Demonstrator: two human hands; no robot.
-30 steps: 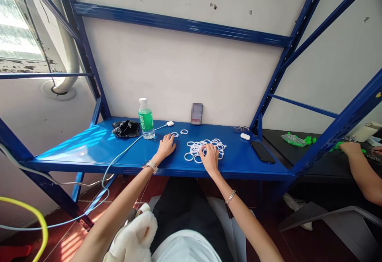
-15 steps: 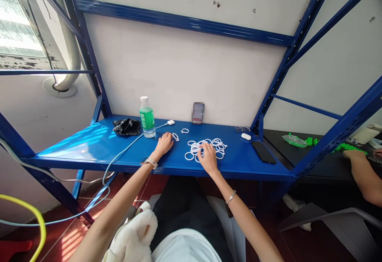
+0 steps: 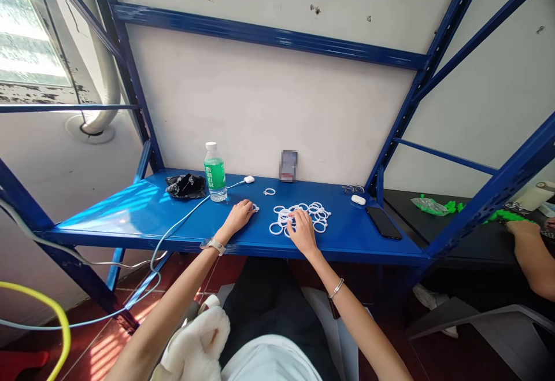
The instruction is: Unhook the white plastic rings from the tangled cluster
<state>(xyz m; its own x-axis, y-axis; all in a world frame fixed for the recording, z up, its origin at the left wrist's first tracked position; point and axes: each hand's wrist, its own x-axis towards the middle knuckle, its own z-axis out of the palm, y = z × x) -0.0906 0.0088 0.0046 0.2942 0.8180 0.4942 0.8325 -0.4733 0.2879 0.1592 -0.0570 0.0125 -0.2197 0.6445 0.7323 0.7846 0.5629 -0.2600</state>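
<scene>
My left hand [image 3: 241,215] rests on the blue table with its fingers closed over a small white ring [image 3: 256,208]. Only the ring's edge shows past the fingertips. To the right, my right hand [image 3: 302,232] lies over the near side of a loose pile of white rings [image 3: 319,213]. Its fingers are bent and touch the pile, with the thumb apart from them. Some rings are hidden beneath this hand. A separate white ring [image 3: 269,192] lies farther back, between the two hands.
A water bottle [image 3: 215,174] and crumpled black plastic [image 3: 185,186] stand left, near a white cable [image 3: 184,216]. Against the wall leans a blurred phone-like object [image 3: 288,166]. Glasses [image 3: 352,188], a white case [image 3: 358,200] and a black phone [image 3: 383,222] lie right. Another person's arm [image 3: 531,259] is far right.
My left hand has shifted slightly right and its fingers now cover most of the ring that stood beside them. My right hand stays on the pile. The view has shifted slightly.
</scene>
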